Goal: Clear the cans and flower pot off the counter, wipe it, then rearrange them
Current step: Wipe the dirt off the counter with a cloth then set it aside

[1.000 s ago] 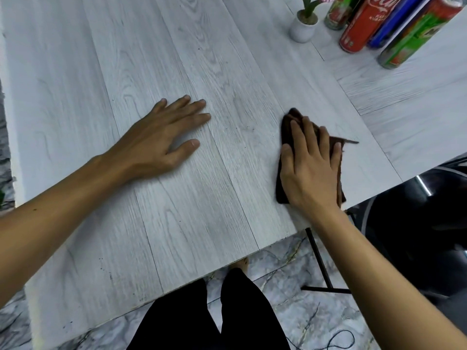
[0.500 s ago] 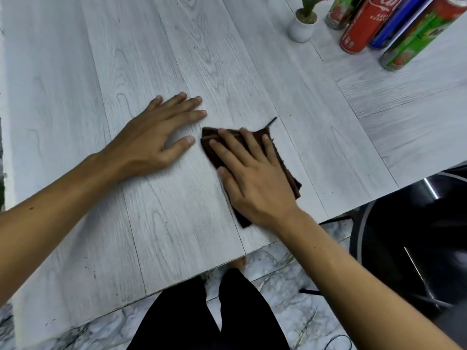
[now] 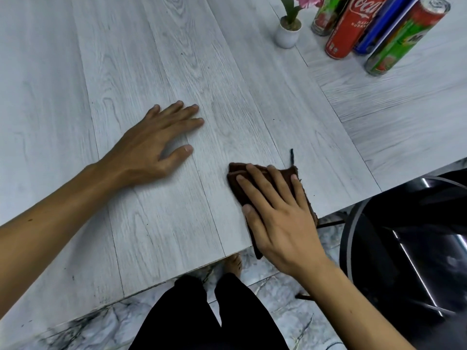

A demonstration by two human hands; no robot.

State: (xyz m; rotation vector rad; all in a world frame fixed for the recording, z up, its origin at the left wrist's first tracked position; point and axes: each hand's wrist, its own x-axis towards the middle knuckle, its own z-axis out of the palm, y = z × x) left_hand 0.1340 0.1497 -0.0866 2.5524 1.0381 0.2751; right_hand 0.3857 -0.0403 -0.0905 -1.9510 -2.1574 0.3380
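My right hand (image 3: 276, 213) presses flat on a folded brown cloth (image 3: 237, 173) at the near edge of the pale wood-grain counter (image 3: 151, 59). Part of the cloth hangs over the edge. My left hand (image 3: 154, 145) lies flat and spread on the counter, apart from the cloth, holding nothing. At the far right stand a small white flower pot (image 3: 286, 35) with a green plant, a red cola can (image 3: 350, 31), a blue can (image 3: 379, 29), a green and red can (image 3: 401, 40) and one more can (image 3: 324, 17) behind them.
The cans and pot stand on an adjoining counter section (image 3: 404, 109) to the right. A black chair (image 3: 404, 248) sits beside the counter's near right corner. Marble floor (image 3: 101, 324) and my dark trouser legs (image 3: 202, 319) show below the edge.
My right hand slid the cloth left toward my left hand, then back right and nearer to the counter's edge. My left hand stayed flat in place.
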